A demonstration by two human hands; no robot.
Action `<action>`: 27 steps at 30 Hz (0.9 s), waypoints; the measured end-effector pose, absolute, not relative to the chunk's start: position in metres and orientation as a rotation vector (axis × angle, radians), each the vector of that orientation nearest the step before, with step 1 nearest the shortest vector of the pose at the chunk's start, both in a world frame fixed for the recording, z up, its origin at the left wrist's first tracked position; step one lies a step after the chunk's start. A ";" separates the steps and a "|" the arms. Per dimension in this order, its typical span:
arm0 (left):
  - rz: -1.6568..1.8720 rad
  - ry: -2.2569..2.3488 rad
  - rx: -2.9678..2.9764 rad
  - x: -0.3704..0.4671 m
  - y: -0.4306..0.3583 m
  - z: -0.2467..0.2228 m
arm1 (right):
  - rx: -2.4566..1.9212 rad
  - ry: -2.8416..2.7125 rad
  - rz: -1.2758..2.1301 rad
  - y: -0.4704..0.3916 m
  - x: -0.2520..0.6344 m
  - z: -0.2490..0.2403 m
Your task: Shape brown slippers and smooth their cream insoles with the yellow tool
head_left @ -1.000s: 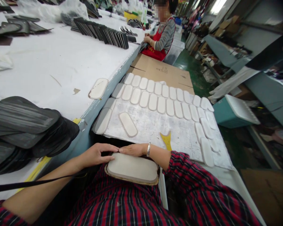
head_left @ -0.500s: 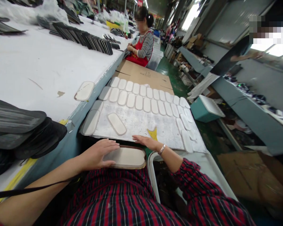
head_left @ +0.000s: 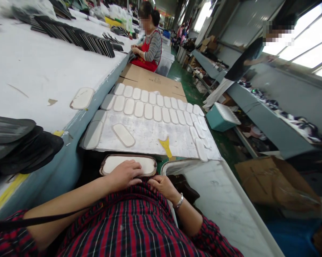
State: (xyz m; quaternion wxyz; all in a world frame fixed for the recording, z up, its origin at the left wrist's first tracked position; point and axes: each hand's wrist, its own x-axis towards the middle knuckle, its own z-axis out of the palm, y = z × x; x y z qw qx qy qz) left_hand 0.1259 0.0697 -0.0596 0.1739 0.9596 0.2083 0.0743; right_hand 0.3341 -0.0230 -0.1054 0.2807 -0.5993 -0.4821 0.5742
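Note:
A rounded oblong piece [head_left: 111, 165] with a white face and a brown edge lies at my lap, in front of the board. My left hand [head_left: 125, 174] rests on its face, fingers laid across it and thumb toward the near side. At the piece's near right corner is my right hand [head_left: 164, 186], closed, thumb and fingers pinched together at the brown edge. Beyond them, on a whitish board [head_left: 142, 137], are rows of similar white oblong pieces [head_left: 148, 111]. One loose piece [head_left: 123, 135] lies slanted near the front, with a yellow forked scrap [head_left: 165, 145] to its right.
A white table [head_left: 40, 75] on the left bears stacked black pieces [head_left: 21, 146]. A pale bin [head_left: 219, 200] with dark material stands at my right. Ahead, a co-worker [head_left: 150, 46] in a red apron sits beyond a cardboard sheet [head_left: 155, 80]; another person [head_left: 241, 64] stands right.
My left hand has moved onto the middle of the oblong piece. My right hand has come back from above the board's front edge to the piece's near corner and closed. The view has shifted right.

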 end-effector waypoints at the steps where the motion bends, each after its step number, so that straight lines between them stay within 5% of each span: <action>1: 0.213 0.594 2.698 0.125 0.071 -0.061 | -1.604 -1.267 1.535 -0.019 0.330 -0.108; 11: 0.205 0.551 2.633 0.120 0.075 -0.064 | -1.683 -1.105 1.538 -0.017 0.316 -0.106; 18: 0.193 0.548 2.664 0.108 0.073 -0.069 | -1.777 -1.843 0.510 -0.024 0.327 -0.079; 27: 0.248 0.651 2.743 0.116 0.055 -0.063 | -1.801 -1.235 1.467 -0.018 0.326 -0.102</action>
